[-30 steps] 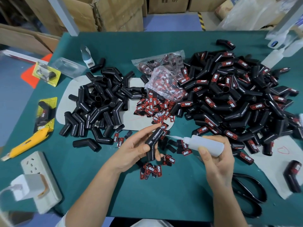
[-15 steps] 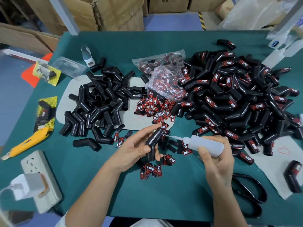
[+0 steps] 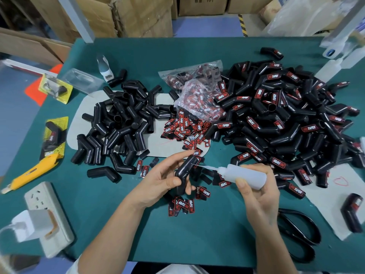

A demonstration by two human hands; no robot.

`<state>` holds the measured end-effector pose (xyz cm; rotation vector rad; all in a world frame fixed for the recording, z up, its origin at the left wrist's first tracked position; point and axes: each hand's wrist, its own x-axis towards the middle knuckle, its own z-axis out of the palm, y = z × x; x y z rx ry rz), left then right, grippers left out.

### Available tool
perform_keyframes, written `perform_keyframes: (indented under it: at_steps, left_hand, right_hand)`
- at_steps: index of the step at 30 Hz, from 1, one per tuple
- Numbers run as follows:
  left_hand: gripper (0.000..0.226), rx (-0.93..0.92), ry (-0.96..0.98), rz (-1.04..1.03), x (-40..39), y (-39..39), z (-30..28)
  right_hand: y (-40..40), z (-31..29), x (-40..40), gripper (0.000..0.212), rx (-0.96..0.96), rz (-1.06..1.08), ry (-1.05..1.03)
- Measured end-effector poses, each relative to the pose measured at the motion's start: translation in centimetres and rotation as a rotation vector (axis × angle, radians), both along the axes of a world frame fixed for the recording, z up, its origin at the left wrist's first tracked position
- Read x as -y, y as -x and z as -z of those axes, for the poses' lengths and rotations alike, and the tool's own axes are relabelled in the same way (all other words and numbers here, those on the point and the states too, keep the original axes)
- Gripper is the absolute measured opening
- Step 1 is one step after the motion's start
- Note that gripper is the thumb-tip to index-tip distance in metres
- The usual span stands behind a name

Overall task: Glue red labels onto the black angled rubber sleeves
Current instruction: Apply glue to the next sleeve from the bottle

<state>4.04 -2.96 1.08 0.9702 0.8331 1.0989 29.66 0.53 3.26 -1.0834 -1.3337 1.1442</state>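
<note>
We judge job over half done: big labelled pile (image 3: 280, 123) right, smaller bare pile (image 3: 122, 127) left, loose labels (image 3: 185, 129) between. Our left hand (image 3: 158, 180) grips bare sleeve (image 3: 184, 171) above table (image 3: 197, 234); right hand (image 3: 258, 194) grips glue bottle (image 3: 245, 175), nozzle touching sleeve. Label not yet on this one.
</note>
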Motion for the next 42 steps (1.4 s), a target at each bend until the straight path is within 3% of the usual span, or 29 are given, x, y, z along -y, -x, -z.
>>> perform_keyframes:
  at_steps: [42]
  left_hand:
    - [0.071, 0.027, 0.020, 0.016, 0.02, 0.18, 0.40]
  right_hand:
    - [0.20, -0.60, 0.03, 0.027, -0.046, -0.030, -0.010]
